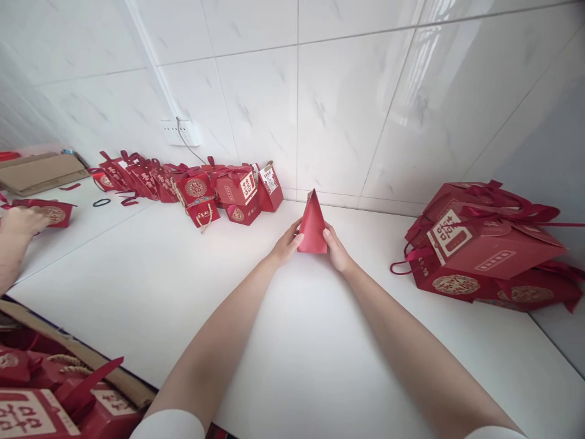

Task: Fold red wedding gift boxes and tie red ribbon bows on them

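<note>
- Red pointed box (313,230) is up on end between two hands, near the wall (256,97); I can't quite tell if it touches the white table (292,353).
- Left hand (287,245) has fingers pressed on its left side.
- Right hand (337,249) has fingers pressed on its right side.
- Small red boxes (235,196) stand over to the left.
- Big red boxes (503,256) are piled on the right.
</note>
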The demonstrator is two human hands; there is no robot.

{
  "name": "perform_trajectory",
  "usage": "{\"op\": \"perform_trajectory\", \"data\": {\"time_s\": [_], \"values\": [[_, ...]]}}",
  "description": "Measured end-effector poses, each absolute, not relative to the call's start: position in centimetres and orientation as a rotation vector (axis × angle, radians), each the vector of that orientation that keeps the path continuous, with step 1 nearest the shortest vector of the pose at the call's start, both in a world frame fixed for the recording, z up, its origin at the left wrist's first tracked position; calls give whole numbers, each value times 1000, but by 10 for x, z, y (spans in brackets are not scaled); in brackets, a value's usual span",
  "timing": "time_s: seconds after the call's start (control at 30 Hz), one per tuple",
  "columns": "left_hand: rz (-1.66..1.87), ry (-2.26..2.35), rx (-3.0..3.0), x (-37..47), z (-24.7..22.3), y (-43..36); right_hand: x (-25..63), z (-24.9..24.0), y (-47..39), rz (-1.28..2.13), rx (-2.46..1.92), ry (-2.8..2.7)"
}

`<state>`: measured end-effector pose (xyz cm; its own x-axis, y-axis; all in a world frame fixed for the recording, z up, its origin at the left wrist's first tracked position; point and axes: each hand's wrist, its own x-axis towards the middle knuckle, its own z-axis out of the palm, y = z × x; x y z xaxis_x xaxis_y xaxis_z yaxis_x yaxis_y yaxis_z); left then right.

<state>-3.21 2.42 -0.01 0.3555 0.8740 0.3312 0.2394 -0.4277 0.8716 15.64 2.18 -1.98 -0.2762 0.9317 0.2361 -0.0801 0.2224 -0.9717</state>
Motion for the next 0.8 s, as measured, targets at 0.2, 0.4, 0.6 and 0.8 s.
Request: {"op": "perform_trajectory", "data": {"time_s": [0.2, 0.4, 0.6, 0.8], "values": [[1062, 1026, 1871, -33, 2, 22, 156, -21, 21, 1246, -853, -1435], [1069, 1033, 1867, -33, -1, 25, 156, -15, 20, 1251, -862, -1414], [1070, 986, 1863, -32, -1, 28, 157, -14, 19, 1249, -892, -1420], [1053, 1022, 1874, -33, -2, 29, 157, -11, 19, 1245, -906, -1434]]}}
